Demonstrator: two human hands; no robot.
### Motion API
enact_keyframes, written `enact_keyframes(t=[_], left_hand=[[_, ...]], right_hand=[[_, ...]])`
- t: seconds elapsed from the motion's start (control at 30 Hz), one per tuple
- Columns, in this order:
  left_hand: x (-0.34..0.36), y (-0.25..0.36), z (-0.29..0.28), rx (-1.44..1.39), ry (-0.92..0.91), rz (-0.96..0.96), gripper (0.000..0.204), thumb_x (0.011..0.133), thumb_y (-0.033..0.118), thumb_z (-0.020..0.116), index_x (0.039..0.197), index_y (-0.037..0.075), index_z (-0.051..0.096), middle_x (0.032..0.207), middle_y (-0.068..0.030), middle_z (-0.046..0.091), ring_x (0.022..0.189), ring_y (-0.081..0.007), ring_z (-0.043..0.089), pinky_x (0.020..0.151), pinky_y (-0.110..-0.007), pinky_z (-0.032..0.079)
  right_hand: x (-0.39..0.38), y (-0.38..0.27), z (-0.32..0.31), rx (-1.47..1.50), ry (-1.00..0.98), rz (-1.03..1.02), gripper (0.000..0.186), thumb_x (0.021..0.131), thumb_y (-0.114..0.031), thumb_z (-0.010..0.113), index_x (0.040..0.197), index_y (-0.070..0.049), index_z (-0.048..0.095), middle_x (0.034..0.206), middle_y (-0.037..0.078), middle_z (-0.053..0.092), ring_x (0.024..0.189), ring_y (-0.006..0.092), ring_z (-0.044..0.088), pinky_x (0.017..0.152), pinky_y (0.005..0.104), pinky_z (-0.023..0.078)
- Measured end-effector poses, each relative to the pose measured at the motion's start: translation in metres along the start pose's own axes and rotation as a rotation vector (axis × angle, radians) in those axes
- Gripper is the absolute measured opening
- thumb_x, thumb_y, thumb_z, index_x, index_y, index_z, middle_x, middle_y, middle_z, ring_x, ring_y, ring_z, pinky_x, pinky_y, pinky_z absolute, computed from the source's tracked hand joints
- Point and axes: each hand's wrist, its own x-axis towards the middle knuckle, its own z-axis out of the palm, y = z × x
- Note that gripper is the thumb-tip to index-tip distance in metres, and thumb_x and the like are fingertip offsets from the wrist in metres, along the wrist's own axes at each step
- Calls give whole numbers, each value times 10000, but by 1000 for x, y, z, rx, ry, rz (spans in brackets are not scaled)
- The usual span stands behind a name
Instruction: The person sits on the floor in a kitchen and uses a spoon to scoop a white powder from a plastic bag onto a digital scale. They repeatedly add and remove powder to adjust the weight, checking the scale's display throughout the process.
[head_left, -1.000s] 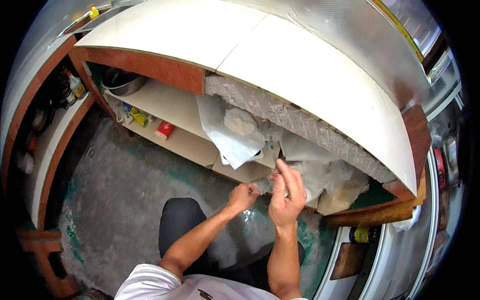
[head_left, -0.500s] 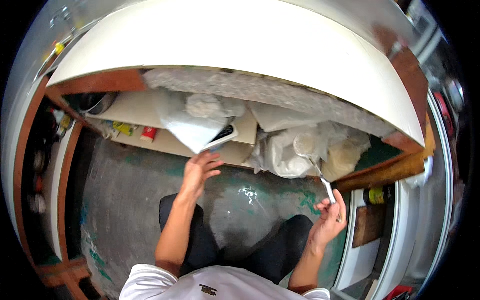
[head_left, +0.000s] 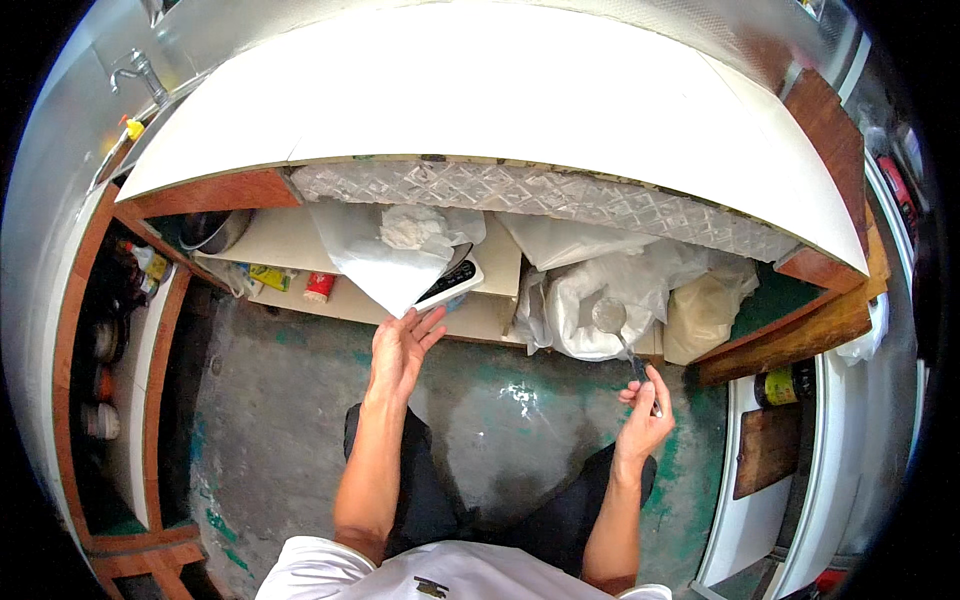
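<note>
My right hand (head_left: 645, 415) is closed round the handle of a metal ladle (head_left: 608, 316). The ladle's round bowl is at the mouth of an open white plastic bag (head_left: 572, 305) on the shelf; what lies deep in the bag is hard to see. My left hand (head_left: 402, 350) is open, fingers spread, by the lower corner of a white sheet of paper (head_left: 385, 270); whether it touches the corner I cannot tell. On the sheet lies a heap of white powder (head_left: 413, 228). Under it is a white kitchen scale (head_left: 462, 283) with a black panel, partly hidden by the paper.
A white countertop (head_left: 480, 100) overhangs the shelf (head_left: 265, 237). A yellowish plastic bag (head_left: 705, 312) stands right of the open bag. To the left are a red container (head_left: 319, 286), a yellow packet (head_left: 268, 277) and a metal pot (head_left: 217, 231). A wooden board (head_left: 768, 452) is at the right.
My right hand has moved slightly left and the ladle's bowl has shifted lower toward the bag's mouth. The left hand stays by the paper's corner. The whole view has shifted a little.
</note>
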Motion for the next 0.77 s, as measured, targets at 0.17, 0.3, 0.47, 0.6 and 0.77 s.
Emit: enact_keyframes(t=[0.17, 0.3, 0.47, 0.6, 0.77], left_hand=[[12, -4, -6, -48, -17, -1, 429, 1013, 127, 584, 1383, -26, 432, 1399, -250, 553, 1339, -455, 562, 1095, -548, 485], [17, -9, -11, -73, -8, 3, 435, 1013, 116, 588, 1395, -25, 434, 1416, -236, 546, 1344, -444, 556, 1101, -547, 499], [24, -10, -6, -86, 1, -2, 384, 1068, 104, 527, 1423, -31, 465, 1407, -225, 566, 1291, -402, 596, 1046, -523, 533], [24, -8, -12, -86, -27, -6, 391, 1063, 113, 545, 1422, -26, 475, 1402, -221, 574, 1279, -392, 601, 1048, -526, 532], [27, -8, -20, -123, -61, 3, 488, 1070, 193, 585, 1488, 3, 419, 1438, -225, 547, 1290, -390, 586, 1081, -568, 508]], right_hand=[[9, 8, 8, 17, 21, 20, 306, 1077, -117, 560, 1310, 52, 665, 932, 92, 714, 785, 141, 673, 746, 292, 572], [18, 17, 22, 55, 21, 39, 326, 1077, -168, 604, 1306, 56, 666, 925, 94, 720, 762, 127, 667, 707, 281, 575], [22, 18, 28, 36, 28, 6, 330, 1078, -159, 585, 1304, 71, 659, 922, 102, 719, 766, 135, 668, 715, 283, 569], [25, 30, 30, 33, 37, 22, 331, 1075, -161, 584, 1297, 71, 662, 930, 118, 722, 771, 148, 677, 731, 298, 573], [29, 44, 32, 10, 19, 37, 340, 1069, -139, 580, 1342, 51, 648, 919, 110, 718, 782, 147, 671, 730, 291, 574]])
